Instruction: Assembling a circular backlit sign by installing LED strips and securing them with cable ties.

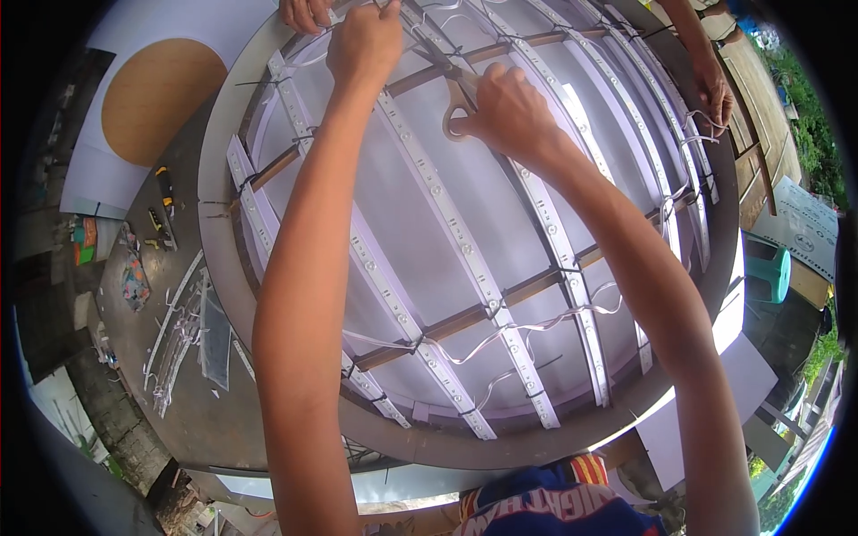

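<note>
Your right hand [517, 116] grips the scissors [457, 96], pointed away from you seemingly so they reach the light strips [450, 219]; your left hand [366, 46] is curled, contents unclear.

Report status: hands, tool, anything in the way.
Right hand gripping scissors. Left hand closed, contents unclear. Light-strip frame beneath both. Another person's hand at right-side wires, clear of scissors.

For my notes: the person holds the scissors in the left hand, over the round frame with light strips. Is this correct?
Not the left hand: the head view shows the scissors in the right hand, over the round frame with light strips.
</note>
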`<state>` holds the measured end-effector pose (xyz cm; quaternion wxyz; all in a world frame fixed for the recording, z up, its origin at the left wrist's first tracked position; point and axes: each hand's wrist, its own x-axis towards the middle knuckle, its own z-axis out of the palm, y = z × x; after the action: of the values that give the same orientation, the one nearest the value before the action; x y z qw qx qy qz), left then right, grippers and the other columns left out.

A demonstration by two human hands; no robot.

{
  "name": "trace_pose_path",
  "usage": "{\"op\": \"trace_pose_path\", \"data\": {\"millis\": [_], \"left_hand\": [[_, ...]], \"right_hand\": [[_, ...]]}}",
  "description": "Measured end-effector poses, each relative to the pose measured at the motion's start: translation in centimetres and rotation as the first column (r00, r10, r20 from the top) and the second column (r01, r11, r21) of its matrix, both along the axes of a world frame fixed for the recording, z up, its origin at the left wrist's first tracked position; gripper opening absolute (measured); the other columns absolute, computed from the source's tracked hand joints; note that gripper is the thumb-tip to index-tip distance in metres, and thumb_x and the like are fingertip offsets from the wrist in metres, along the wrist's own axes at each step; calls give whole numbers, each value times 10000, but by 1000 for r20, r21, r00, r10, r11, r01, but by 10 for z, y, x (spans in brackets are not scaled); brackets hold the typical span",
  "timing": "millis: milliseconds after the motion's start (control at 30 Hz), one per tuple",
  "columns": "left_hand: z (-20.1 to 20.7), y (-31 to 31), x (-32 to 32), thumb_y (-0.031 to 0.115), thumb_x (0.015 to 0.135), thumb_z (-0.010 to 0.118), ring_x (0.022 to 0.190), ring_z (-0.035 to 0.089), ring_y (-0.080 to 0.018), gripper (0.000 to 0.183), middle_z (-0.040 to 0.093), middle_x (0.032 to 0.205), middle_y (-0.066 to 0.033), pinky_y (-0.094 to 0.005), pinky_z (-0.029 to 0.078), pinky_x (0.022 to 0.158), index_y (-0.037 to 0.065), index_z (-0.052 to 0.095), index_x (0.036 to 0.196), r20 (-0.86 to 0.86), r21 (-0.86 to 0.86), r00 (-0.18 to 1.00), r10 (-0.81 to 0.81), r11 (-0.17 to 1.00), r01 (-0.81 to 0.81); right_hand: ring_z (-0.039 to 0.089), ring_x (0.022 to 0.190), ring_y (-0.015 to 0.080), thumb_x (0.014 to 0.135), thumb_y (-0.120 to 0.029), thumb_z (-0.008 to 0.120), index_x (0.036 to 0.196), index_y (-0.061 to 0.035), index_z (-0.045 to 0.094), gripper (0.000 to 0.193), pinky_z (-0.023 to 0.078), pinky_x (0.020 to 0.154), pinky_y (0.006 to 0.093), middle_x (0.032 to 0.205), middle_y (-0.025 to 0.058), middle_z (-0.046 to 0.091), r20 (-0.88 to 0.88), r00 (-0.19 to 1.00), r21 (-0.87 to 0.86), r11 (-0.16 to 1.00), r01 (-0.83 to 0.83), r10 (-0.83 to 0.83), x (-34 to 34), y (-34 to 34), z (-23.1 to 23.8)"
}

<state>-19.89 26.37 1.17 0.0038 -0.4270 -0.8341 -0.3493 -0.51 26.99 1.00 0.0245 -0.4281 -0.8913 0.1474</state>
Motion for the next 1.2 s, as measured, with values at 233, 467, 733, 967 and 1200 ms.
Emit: {"op": "trace_pose_path", "data": {"millis": [233, 467, 733, 967, 1200], "left_hand": [[-6, -6, -4, 382, 931, 523, 887, 617, -441, 451, 640, 894, -283, -495, 472, 783, -38, 669, 853, -31, -5, 999, 11, 1000, -11], [15, 9, 6, 291, 957, 505, 937, 618, -446, 409, 630, 973, -302, -486, 481, 813, -77, 613, 1099, 7, 206, 999, 52, 977, -52], [29, 18, 11, 103, 846, 581, 430, 356, -68, 195, 446, 629, -11, -224, 273, 400, 48, 488, 1009, 718, 501, 623, -310, 852, -154], [24, 25, 28, 75, 837, 588, 421, 337, -57, 194, 458, 633, -20, -197, 262, 389, 5, 520, 1004, 833, 389, 449, -324, 919, -59], [6, 45, 42, 91, 842, 657, 428, 319, -44, 129, 422, 607, 39, -207, 209, 395, 12, 557, 864, 792, 457, 431, -432, 888, 49]], "right_hand": [[654, 798, 378, 771, -240, 728, 957, 124, 521, 458, 565, 665, 404, 915, 243, 557, -54, 998, -62, 998, 26, -29, -5, -3, -6], [638, 783, 403, 821, -85, 605, 941, 132, 487, 274, 556, 681, 426, 860, 283, 575, -32, 990, 112, 985, -135, 139, 17, 22, -35], [626, 795, 476, 849, -294, 607, 984, 148, 435, 493, 537, 701, 466, 964, 338, 527, -171, 972, -173, 976, 130, -160, 93, -8, 16], [639, 846, 389, 693, -448, 686, 994, 95, 501, 648, 544, 680, 436, 956, 229, 545, -27, 988, -65, 987, 149, -151, 88, 37, 8], [639, 843, 311, 654, -464, 731, 1000, 40, 524, 645, 545, 623, 385, 956, 155, 542, 70, 981, 9, 983, 181, -181, 65, 60, -3]]}}
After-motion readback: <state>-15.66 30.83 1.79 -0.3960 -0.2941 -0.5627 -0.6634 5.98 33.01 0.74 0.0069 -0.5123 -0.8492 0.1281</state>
